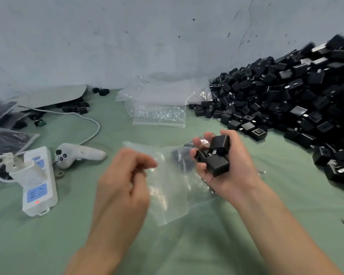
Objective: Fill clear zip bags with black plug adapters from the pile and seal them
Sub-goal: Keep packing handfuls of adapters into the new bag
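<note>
Pinching the zip bag (pixel 171 195) open with the left hand (pixel 125 175), gripping plug adapters (pixel 216 155) in the right hand (pixel 226 171) for loading.

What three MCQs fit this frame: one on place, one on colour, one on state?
1. Where is the adapter pile?
A) left of both hands
B) at right, against the wall
C) in a box

2. What colour is the table cover?
A) green
B) red
C) white

3. What is the right hand doing?
A) lying flat
B) gripping several adapters
C) hanging empty

Key:
1 B: it is heaped at right, up to the wall.
2 A: the cloth is pale green.
3 B: its fingers curl round them, above the clear bag that the left hand pinches.
</note>
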Tool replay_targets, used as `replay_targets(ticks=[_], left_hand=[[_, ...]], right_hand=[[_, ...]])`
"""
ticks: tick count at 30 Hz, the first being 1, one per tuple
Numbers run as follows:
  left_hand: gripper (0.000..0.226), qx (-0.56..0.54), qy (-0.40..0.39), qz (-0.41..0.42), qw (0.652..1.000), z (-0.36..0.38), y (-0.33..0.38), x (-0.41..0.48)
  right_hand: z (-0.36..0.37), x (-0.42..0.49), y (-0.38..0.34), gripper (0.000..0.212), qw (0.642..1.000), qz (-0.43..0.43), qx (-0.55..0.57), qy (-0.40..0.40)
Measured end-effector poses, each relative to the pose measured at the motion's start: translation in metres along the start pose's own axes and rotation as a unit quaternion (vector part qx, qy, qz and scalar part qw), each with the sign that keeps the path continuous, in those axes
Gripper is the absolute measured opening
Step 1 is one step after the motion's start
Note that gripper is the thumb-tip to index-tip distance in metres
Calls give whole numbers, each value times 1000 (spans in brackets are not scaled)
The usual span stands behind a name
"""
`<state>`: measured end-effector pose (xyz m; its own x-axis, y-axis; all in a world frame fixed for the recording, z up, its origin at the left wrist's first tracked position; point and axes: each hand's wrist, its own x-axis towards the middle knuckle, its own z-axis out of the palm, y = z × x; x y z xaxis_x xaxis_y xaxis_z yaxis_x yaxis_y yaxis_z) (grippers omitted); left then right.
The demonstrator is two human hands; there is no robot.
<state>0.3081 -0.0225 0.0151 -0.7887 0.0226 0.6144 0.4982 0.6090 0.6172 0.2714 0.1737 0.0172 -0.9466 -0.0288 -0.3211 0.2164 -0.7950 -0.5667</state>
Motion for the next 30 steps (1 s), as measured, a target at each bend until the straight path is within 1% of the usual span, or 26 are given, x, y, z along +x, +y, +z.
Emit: replay_targets(ticks=[2,4,5,7,10,15,19,21,23,25,26,28,30], left_hand=[[27,11,-41,31,999,14,17,-3],[22,85,-75,62,992,23,26,-5],[28,128,-83,78,985,25,28,-4],[41,179,-90,112,973,24,25,-1],[47,224,-102,149,958,13,18,3],[46,232,-91,180,952,3,12,1],[43,174,-66,181,966,-7,8,-3],[40,107,-58,150,981,-14,5,-4],[31,36,-40,96,994,-23,1,-4],[22,-25,-8,6,1000,-30,-5,-2],[22,-61,6,-59,996,-32,-10,0],[25,-120,4,-218,969,-34,-29,4],[22,-110,-39,-355,927,-37,-50,5]], right_hand=[[11,1,11,30,1000,-22,-12,-13],[21,1,22,32,999,-36,-17,-23],[26,0,26,32,999,-37,-13,-24],[33,-3,32,33,999,-31,7,-24],[40,-5,36,34,999,-19,26,-26],[47,-10,43,32,999,-15,10,-33],[50,-15,50,31,998,-10,-3,-54],[54,-15,57,31,998,-2,-10,-58],[55,-12,61,31,999,3,-14,-47],[54,-8,59,31,1000,6,-12,-18],[52,-5,55,31,1000,7,-3,-4],[46,-2,45,32,1000,7,11,13],[39,0,35,33,1000,0,9,27]])
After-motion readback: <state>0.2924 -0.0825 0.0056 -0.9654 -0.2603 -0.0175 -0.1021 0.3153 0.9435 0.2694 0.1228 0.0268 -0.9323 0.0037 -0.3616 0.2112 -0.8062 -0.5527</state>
